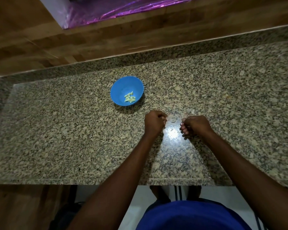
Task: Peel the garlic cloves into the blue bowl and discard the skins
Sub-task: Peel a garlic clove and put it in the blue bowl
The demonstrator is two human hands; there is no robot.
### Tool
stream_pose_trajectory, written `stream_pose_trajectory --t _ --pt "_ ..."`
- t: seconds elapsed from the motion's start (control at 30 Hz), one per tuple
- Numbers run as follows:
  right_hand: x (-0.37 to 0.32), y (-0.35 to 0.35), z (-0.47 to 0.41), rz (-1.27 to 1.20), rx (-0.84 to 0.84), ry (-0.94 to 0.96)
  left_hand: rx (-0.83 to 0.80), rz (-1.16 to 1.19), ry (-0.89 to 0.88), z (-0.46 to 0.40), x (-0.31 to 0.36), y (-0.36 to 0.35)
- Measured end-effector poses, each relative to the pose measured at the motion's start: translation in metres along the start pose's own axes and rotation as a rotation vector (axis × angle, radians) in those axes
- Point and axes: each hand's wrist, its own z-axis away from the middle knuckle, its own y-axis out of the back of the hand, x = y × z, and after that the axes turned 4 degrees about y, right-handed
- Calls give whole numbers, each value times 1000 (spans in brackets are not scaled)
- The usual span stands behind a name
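Note:
The blue bowl point(121, 85) stands on the granite counter, left of and beyond my hands, with several peeled pale garlic cloves point(130, 97) in it. My left hand point(154, 122) is curled into a fist over the counter, knuckles up; anything inside it is hidden. My right hand point(195, 126) sits a short gap to its right, fingers curled under toward the palm, and nothing shows in them. On the shiny patch of counter between the hands lie small bits of garlic skin point(173, 121).
The speckled granite counter point(73, 130) runs wide to both sides, its front edge close to my body. A wooden wall panel point(40, 39) rises behind it, with a purple foil surface point(106, 10) above. Another pale scrap point(192, 111) lies beyond my right hand.

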Motion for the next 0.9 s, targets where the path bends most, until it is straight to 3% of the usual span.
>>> stream_pose_trajectory --t 0.17,0.33,0.5,0.63,0.8,0.9 --pt "6 3 0 -41 1 -6 51 -431 -48 31 -13 -13" --pt "15 8 1 -81 16 -26 144 -686 -171 49 -20 -39" --pt "18 16 5 -119 -8 -122 155 -696 -279 55 -20 -55" --pt "20 27 8 -172 15 -150 64 -642 -404 56 -16 -72" --pt "21 42 0 -310 76 -208 10 -369 -359 31 23 -82" --pt "24 54 -7 -332 69 -256 -70 -334 -306 -3 44 -85"
